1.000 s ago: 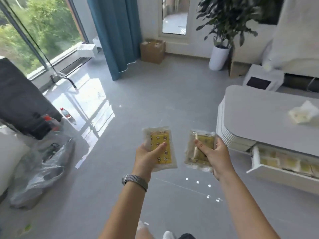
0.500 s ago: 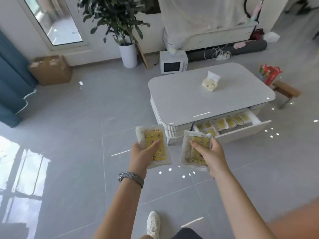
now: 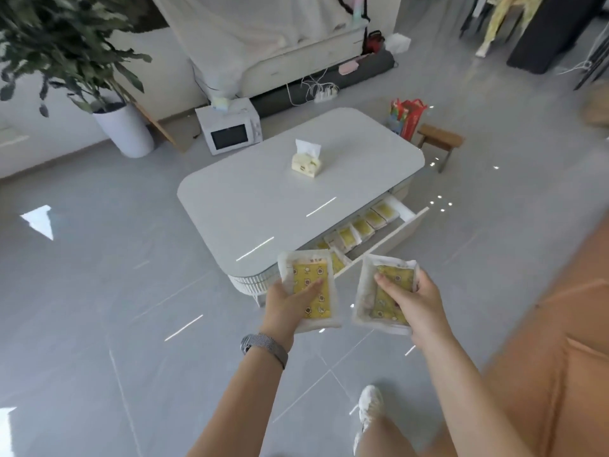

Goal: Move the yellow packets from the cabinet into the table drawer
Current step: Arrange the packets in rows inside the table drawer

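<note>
— What is the person carrying, nearest to us?

— The left hand [image 3: 285,305] is gripping one yellow packet [image 3: 309,291], thumb lying across its face, with a watch [image 3: 263,346] sitting on that wrist. The right hand [image 3: 417,306] is gripping a second yellow packet [image 3: 384,295], thumb pressing on its front and fingers curling round its far edge. Both packets are being held side by side above the grey floor [image 3: 99,324], not touching each other.

— And beyond the hands?

— The white desk [image 3: 263,199] is standing just past them, its drawer [image 3: 389,239] hanging open on the near right side. A row of yellow packets [image 3: 362,227] is lying inside it. A tissue pack [image 3: 306,163] is sitting on the desktop.

— Further back?

— A microwave [image 3: 229,130] is resting on the floor behind the desk, a potted plant [image 3: 123,130] is standing to its left, and a small wooden stool [image 3: 440,140] is standing off the desk's far right corner.
</note>
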A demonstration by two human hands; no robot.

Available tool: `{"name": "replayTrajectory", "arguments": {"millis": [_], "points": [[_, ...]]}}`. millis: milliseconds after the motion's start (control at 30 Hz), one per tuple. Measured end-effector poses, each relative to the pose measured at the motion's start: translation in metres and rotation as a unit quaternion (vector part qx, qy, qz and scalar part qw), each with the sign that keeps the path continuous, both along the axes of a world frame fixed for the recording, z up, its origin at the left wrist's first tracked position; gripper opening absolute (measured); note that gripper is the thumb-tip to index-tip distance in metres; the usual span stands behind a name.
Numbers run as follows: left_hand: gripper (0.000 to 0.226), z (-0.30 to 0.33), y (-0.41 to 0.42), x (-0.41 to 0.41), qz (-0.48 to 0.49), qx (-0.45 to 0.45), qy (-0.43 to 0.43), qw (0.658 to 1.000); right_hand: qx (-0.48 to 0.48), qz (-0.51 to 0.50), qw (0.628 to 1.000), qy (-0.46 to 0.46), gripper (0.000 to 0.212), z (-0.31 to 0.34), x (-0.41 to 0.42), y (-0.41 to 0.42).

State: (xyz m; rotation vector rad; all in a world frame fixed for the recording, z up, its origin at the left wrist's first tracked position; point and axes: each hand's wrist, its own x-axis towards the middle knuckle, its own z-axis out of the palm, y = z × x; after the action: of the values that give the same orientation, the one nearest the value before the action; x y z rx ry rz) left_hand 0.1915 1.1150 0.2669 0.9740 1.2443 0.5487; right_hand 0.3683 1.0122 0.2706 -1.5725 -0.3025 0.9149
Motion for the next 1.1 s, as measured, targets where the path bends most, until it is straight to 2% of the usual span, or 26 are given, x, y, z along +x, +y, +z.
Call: {"name": "replayTrajectory", "arguments": {"millis": [300,500,667,767,933,1100], "points": [[0.017,-0.036,0.056,0.177,0.05,-0.047,-0.001,0.998,-0.043,0.02,0.998,-0.029,0.029,-0.02,0.181,0.059],[0.019,-0.053,0.099,0.22,0.089,-0.064,0.004,0.994,-0.069,0.051,0.996,-0.023,0.028,-0.037,0.245,0.123],[0.019,-0.088,0.147,0.258,0.072,-0.062,0.019,0.995,-0.077,0.069,0.994,-0.019,0.031,-0.075,0.28,0.179],[0.021,-0.117,0.164,0.281,0.066,-0.066,0.023,0.995,-0.079,0.087,0.993,-0.016,0.037,-0.108,0.303,0.202],[0.026,-0.197,0.183,0.318,0.101,-0.105,0.027,0.989,-0.084,0.115,0.99,-0.012,0.065,-0.194,0.346,0.234],[0.031,-0.307,0.205,0.356,0.149,-0.146,-0.003,0.978,-0.067,0.143,0.987,-0.012,0.067,-0.306,0.384,0.263]]}}
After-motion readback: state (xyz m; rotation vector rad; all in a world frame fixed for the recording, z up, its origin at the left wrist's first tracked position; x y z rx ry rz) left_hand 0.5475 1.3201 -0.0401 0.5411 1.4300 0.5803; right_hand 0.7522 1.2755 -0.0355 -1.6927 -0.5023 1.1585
